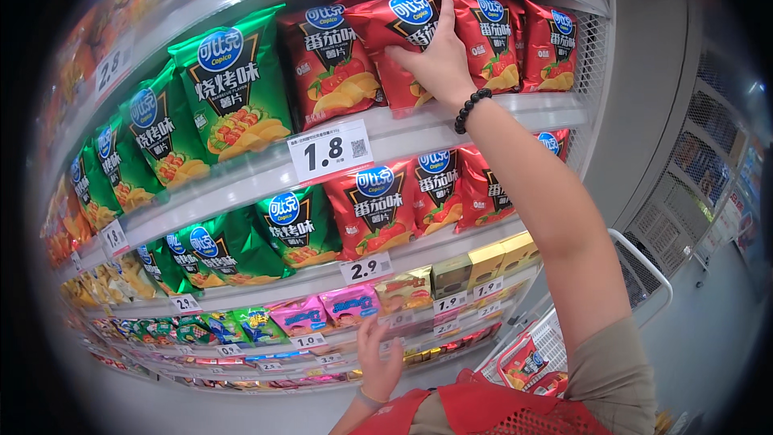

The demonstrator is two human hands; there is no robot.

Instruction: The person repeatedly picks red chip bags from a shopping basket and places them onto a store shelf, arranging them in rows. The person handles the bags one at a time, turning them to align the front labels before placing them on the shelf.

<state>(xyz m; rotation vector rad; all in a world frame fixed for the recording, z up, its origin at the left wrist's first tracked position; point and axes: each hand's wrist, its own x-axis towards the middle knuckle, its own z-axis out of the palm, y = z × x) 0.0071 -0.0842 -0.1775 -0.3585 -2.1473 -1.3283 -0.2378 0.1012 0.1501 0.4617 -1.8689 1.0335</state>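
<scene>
Up on the shelf, my right hand [438, 60], with a black bead bracelet at the wrist, grips a red Copico bag of potato chips [398, 27] between thumb and fingers. That bag leans to one side, its right part covered by the hand. Close by on the left stands another red chip bag [335, 63]; more red bags [492, 42] stand to the right. Lower down, my left hand [379, 356] is raised before the lower shelves with its fingers apart and nothing in it. Pink snack packets [350, 305] appear just above it.
Green chip bags [232, 84] fill the shelf's left side. A price tag [330, 151] hangs on the shelf edge [398, 121]. Below are more red bags [374, 208] and yellow boxes [486, 263]. At lower right, a white shopping cart [552, 332] holds red chip bags [525, 365].
</scene>
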